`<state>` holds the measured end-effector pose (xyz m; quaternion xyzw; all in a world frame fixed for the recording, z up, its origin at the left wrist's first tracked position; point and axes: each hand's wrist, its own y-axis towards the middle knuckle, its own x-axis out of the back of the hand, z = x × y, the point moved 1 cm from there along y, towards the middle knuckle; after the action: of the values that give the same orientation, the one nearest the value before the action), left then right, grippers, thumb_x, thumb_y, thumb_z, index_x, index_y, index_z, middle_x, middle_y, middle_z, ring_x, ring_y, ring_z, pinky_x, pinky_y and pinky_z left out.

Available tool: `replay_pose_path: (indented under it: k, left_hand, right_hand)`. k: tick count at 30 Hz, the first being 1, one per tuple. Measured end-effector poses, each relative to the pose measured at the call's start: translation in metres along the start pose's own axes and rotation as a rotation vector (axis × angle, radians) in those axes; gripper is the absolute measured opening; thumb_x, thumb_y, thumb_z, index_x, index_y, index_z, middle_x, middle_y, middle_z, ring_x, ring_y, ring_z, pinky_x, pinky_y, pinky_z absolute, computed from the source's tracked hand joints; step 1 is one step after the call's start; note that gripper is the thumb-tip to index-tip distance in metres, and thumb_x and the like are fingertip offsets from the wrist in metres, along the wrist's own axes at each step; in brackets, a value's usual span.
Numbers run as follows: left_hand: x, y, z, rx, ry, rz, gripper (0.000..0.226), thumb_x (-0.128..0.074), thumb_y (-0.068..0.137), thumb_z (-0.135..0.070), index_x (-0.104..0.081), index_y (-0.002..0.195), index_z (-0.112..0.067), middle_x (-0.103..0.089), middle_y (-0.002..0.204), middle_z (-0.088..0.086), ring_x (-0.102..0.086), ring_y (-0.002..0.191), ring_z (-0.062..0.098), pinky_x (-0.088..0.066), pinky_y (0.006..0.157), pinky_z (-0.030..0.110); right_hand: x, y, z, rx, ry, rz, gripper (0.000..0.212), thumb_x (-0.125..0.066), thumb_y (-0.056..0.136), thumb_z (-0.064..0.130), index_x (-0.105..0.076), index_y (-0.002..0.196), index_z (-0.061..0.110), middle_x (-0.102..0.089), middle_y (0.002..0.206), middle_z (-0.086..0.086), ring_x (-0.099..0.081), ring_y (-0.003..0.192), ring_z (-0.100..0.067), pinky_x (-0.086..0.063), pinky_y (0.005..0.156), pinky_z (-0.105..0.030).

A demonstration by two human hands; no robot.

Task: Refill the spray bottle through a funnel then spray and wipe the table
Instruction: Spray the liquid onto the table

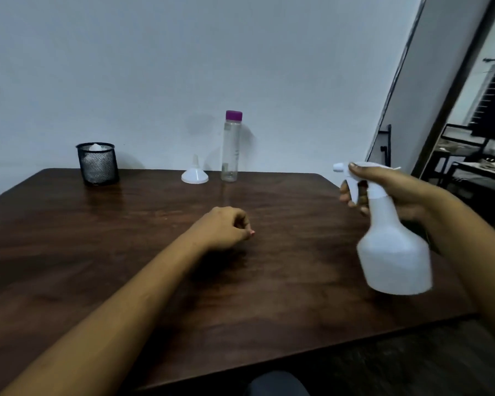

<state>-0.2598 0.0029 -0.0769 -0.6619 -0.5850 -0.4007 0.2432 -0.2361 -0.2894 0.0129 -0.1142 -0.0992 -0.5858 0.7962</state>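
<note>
- A black wire-mesh cup (97,164) with something white inside is standing at the far left of the dark brown wooden worktop (69,247).
- A white plastic funnel (195,175) is sitting mouth-down near the far edge, its spout pointing up.
- The left hand (223,228) is lying low at mid-worktop, its grip curling into a fist around nothing.
- A clear plastic bottle with a purple cap (231,150) is standing upright just beside the funnel.
- The right hand (395,190) is holding a white translucent spray bottle (392,252) above the worktop's right side, its grip wrapping the neck, fingers lying on the trigger, nozzle pointing left.
</note>
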Motion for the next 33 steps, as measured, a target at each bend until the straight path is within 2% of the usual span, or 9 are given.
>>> replay_pose_path:
  k: [5, 11, 14, 16, 19, 23, 28, 30, 33]
  left_hand:
    - [-0.008, 0.007, -0.003, 0.061, -0.047, -0.052, 0.010, -0.064, 0.084, -0.032, -0.062, 0.076, -0.028, -0.066, 0.093, -0.002, -0.061, 0.085, 0.013, -0.049, 0.079, 0.030]
    - [-0.020, 0.015, -0.008, 0.083, -0.078, -0.081, 0.010, -0.065, 0.083, -0.032, -0.062, 0.075, -0.029, -0.067, 0.092, -0.003, -0.062, 0.086, 0.014, -0.052, 0.084, 0.035]
    - [-0.023, 0.019, -0.012, 0.083, -0.086, -0.094, 0.010, -0.065, 0.083, -0.031, -0.062, 0.073, -0.029, -0.067, 0.092, -0.003, -0.062, 0.086, 0.014, -0.052, 0.084, 0.035]
    - [-0.025, 0.020, -0.012, 0.078, -0.087, -0.120, 0.010, -0.065, 0.083, -0.031, -0.061, 0.074, -0.028, -0.067, 0.091, -0.004, -0.062, 0.086, 0.014, -0.052, 0.085, 0.036]
    - [-0.028, 0.019, -0.007, 0.084, -0.075, -0.150, 0.007, -0.064, 0.083, -0.032, -0.062, 0.078, -0.027, -0.066, 0.093, -0.005, -0.061, 0.090, 0.015, -0.051, 0.087, 0.037]
    - [-0.029, 0.018, -0.001, 0.100, -0.080, -0.162, 0.005, -0.064, 0.083, -0.033, -0.062, 0.082, -0.028, -0.066, 0.095, -0.006, -0.061, 0.092, 0.016, -0.051, 0.087, 0.039]
    - [-0.030, 0.017, 0.000, 0.102, -0.074, -0.171, 0.005, -0.064, 0.083, -0.033, -0.061, 0.081, -0.029, -0.066, 0.093, -0.006, -0.062, 0.090, 0.016, -0.051, 0.087, 0.039]
    - [-0.030, 0.017, -0.001, 0.104, -0.072, -0.169, 0.005, -0.063, 0.083, -0.033, -0.061, 0.081, -0.030, -0.066, 0.094, -0.006, -0.062, 0.090, 0.016, -0.051, 0.087, 0.039]
    - [-0.031, 0.016, -0.002, 0.102, -0.078, -0.165, 0.006, -0.063, 0.083, -0.034, -0.060, 0.081, -0.030, -0.066, 0.094, -0.006, -0.062, 0.090, 0.015, -0.052, 0.086, 0.040]
  right_hand:
    - [0.006, -0.013, -0.007, -0.035, -0.241, -0.112, 0.035, -0.050, 0.090, 0.053, -0.068, 0.079, 0.025, -0.067, 0.070, -0.002, -0.061, 0.065, -0.017, -0.044, 0.057, -0.027]
    - [0.003, -0.009, -0.010, 0.023, -0.284, -0.163, 0.052, -0.045, 0.090, 0.060, -0.066, 0.048, 0.038, -0.051, 0.055, -0.002, -0.048, 0.049, -0.014, -0.042, 0.049, -0.024]
    - [0.004, -0.004, -0.013, 0.006, -0.305, -0.154, 0.044, -0.048, 0.087, 0.063, -0.069, 0.063, 0.032, -0.057, 0.058, -0.004, -0.055, 0.051, -0.015, -0.046, 0.048, -0.025]
    - [0.007, -0.001, -0.014, -0.022, -0.342, -0.151, 0.047, -0.048, 0.084, 0.066, -0.069, 0.088, 0.024, -0.068, 0.076, -0.010, -0.068, 0.064, -0.018, -0.052, 0.054, -0.027]
    - [0.010, -0.001, -0.015, -0.051, -0.333, -0.117, 0.051, -0.047, 0.082, 0.069, -0.067, 0.105, 0.028, -0.073, 0.094, -0.012, -0.072, 0.082, -0.022, -0.054, 0.059, -0.026]
    - [0.008, 0.001, -0.017, 0.005, -0.281, -0.152, 0.049, -0.049, 0.085, 0.063, -0.067, 0.105, 0.022, -0.070, 0.089, -0.013, -0.068, 0.073, -0.019, -0.054, 0.054, -0.024]
    - [0.009, 0.007, -0.019, 0.093, -0.376, -0.254, 0.044, -0.049, 0.084, 0.065, -0.065, 0.069, 0.027, -0.065, 0.065, -0.005, -0.063, 0.056, -0.015, -0.052, 0.059, -0.029]
    - [0.009, 0.008, -0.019, 0.090, -0.380, -0.233, 0.045, -0.049, 0.084, 0.065, -0.065, 0.070, 0.027, -0.065, 0.064, -0.004, -0.063, 0.057, -0.015, -0.051, 0.059, -0.029]
    - [0.008, 0.008, -0.018, 0.068, -0.294, -0.204, 0.047, -0.052, 0.083, 0.065, -0.071, 0.093, 0.022, -0.071, 0.081, -0.010, -0.070, 0.071, -0.020, -0.053, 0.058, -0.028]
